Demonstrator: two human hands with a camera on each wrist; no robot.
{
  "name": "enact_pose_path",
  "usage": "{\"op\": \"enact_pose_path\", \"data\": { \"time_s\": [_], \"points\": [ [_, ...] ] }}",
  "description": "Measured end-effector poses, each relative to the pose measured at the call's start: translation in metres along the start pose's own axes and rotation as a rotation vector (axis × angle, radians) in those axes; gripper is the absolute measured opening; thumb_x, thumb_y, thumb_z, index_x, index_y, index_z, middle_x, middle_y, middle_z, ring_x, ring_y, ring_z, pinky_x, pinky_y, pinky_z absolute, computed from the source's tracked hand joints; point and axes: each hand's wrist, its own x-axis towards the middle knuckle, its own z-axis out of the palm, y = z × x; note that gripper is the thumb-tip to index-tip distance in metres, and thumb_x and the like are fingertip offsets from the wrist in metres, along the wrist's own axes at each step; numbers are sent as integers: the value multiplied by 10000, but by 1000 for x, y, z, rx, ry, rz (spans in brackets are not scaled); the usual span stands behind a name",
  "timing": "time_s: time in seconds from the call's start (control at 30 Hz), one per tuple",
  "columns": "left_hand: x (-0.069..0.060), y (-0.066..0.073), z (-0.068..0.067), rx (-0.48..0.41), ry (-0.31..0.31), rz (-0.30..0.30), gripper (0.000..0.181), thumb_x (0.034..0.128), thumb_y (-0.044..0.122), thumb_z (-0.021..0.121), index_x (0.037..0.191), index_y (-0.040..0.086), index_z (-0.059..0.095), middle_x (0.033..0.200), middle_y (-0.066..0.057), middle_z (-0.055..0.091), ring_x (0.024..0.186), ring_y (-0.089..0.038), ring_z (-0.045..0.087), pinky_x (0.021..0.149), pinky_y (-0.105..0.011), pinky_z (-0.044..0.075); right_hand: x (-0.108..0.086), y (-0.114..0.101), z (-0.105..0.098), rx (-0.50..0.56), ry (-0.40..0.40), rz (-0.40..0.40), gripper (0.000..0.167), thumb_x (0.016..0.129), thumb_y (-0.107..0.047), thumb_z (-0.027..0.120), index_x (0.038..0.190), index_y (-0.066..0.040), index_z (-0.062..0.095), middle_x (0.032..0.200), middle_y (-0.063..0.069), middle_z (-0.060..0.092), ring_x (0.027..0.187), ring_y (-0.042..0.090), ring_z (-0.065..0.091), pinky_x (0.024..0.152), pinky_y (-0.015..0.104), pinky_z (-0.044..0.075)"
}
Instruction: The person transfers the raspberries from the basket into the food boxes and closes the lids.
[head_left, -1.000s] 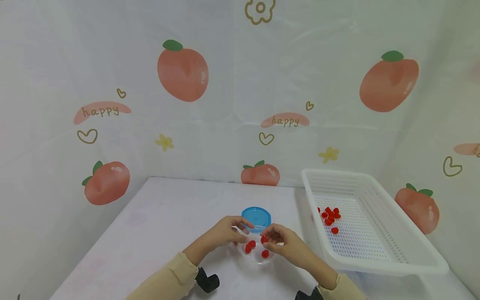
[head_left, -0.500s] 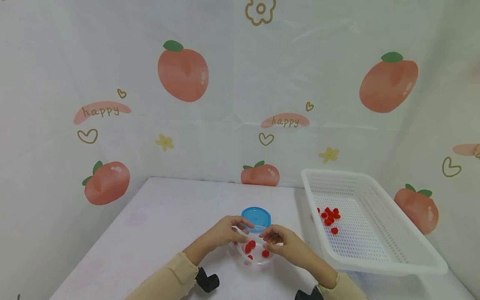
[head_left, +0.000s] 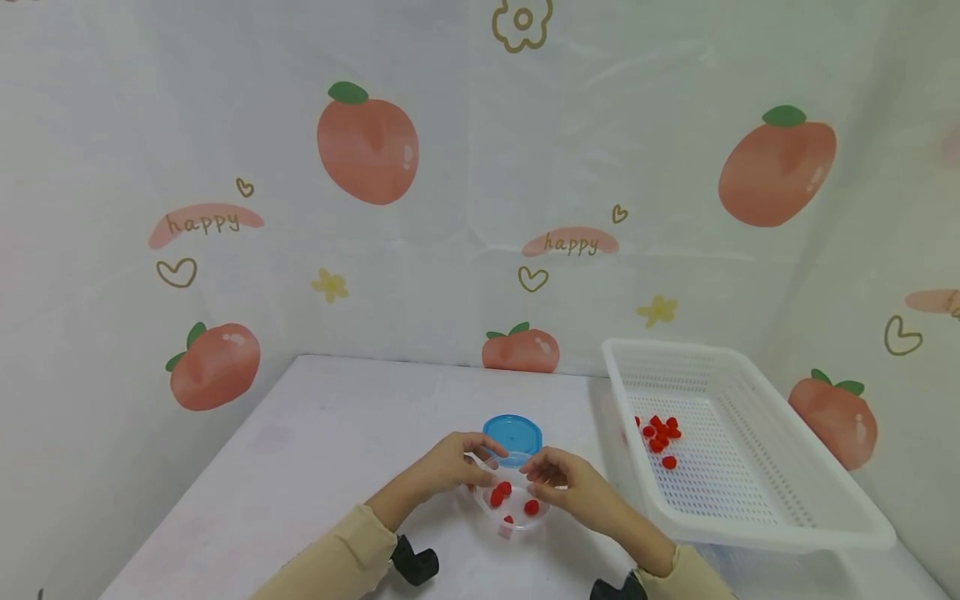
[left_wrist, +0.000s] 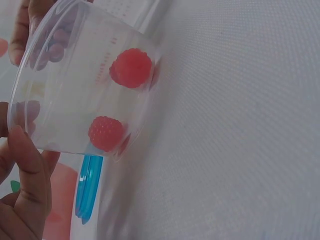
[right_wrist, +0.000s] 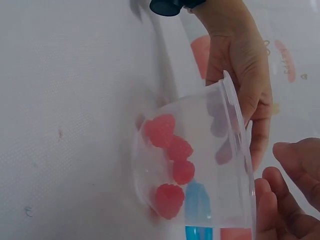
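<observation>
Clear tub (left_wrist: 70, 100) with red berries (left_wrist: 105, 133) between both hands | left hand (head_left: 453, 465) pinches its rim | right hand (head_left: 566, 486) beside rim, fingers relaxed, empty | white table (head_left: 390, 408) | peach-printed cloth (head_left: 465, 150) behind

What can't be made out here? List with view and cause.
- Head: exact count of berries in the basket; its rim covers most of one at the left wall.
- Left wrist: the rest of the left hand, cut off by the left edge.
- Right wrist: the rest of the right hand, cut off by the right edge.
- Right wrist: the lid's full outline, blurred behind the tub and cut off by the bottom edge.
</observation>
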Motion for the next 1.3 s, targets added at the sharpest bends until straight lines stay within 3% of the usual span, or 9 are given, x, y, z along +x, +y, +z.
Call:
{"op": "enact_pose_path", "data": {
  "time_s": [0.5, 0.67, 0.93, 1.17, 1.3],
  "points": [
    [1, 1, -1, -16, -8, 5, 307, 809, 78, 753, 1106, 111, 683, 989, -66, 650, 722, -159, 591, 622, -287, 536, 0, -10, -12, -10, 91, -92, 228, 921, -147, 647, 1080, 9, 596, 1022, 171, 630, 898, 145, 624, 775, 194, 534],
    [1, 1, -1, -15, -9, -9, 306, 808, 81, 755, 1104, 113, 684, 983, -55, 647, 728, -164, 585, 628, -283, 539, 0, -21, -23, -3, 133, -141, 224, 923, -130, 640, 1092, 9, 592, 1044, 188, 623, 928, 200, 634, 782, 207, 535],
    [1, 0, -1, -19, -10, -6, 285, 811, 75, 751, 1081, 142, 689, 987, -54, 642, 749, -166, 592, 623, -279, 538, 1, -47, -53, -51, 278, -63, 240, 915, -148, 654, 1131, -58, 603, 1079, 142, 621, 964, 233, 631, 770, 205, 529],
    [1, 1, -1, -9, -12, -19, 294, 812, 78, 751, 1090, 148, 687, 993, -47, 640, 757, -165, 590, 625, -269, 541, 7, -56, -91, -38, 380, -129, 288, 927, -93, 630, 1180, 31, 572, 1053, 171, 598, 848, 77, 628, 773, 168, 527],
    [0, 2, 0, -9, -10, -16, 297, 809, 72, 752, 1090, 141, 685, 995, -54, 638, 758, -169, 590, 627, -276, 541, 11, -51, -111, -5, 421, -143, 313, 937, -89, 615, 1204, 59, 545, 1025, 67, 592, 832, 16, 618, 778, 149, 524]
  ]
}}
